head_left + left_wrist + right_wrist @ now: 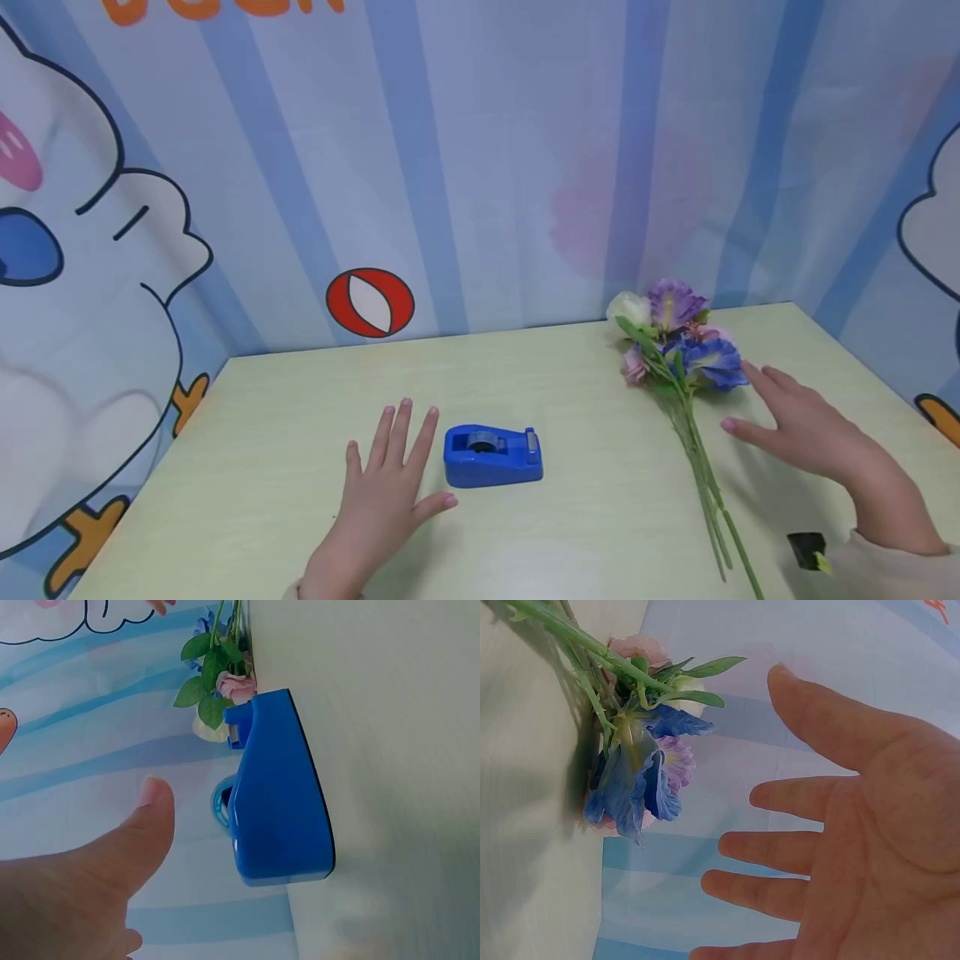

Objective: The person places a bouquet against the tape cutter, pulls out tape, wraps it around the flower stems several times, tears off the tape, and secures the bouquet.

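Tape dispenser (493, 458) near centre of table (585, 525), head view; left hand (386, 496) just beside it, between eight and nine o'clock, fingers spread; flowers (678, 354) lie at the dispenser's two o'clock, stems (705, 475) trailing toward five; right hand (817, 429) near the blooms (716, 362), at their four o'clock, thumb and fingers spread apart.

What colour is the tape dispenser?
The dispenser is solid blue; the left wrist view shows it best.
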The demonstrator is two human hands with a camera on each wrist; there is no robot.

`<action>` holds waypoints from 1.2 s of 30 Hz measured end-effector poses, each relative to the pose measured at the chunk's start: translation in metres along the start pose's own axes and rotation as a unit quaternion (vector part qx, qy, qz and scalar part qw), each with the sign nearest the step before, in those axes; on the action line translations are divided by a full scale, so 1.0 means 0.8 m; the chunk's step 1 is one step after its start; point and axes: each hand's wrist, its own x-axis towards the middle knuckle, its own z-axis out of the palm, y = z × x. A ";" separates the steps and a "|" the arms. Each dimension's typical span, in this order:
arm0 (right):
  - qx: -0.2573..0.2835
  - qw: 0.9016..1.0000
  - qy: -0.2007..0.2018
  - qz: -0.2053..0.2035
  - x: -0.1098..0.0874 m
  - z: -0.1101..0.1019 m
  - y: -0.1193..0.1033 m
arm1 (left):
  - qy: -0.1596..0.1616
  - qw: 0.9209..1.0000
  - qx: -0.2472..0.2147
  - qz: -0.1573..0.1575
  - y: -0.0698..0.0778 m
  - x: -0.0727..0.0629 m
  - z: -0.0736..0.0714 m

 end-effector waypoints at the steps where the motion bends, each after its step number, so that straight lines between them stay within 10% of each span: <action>1: -0.002 1.000 0.001 0.000 0.000 0.000 0.000 | 0.003 1.000 0.000 0.004 0.001 0.000 0.001; 20: -0.003 1.000 0.012 -0.011 0.009 0.002 -0.006 | 0.005 0.991 0.056 0.123 0.066 0.003 0.038; 36: 0.053 0.997 0.013 -0.054 0.027 0.002 -0.038 | 0.088 0.952 0.031 0.290 0.151 0.019 0.053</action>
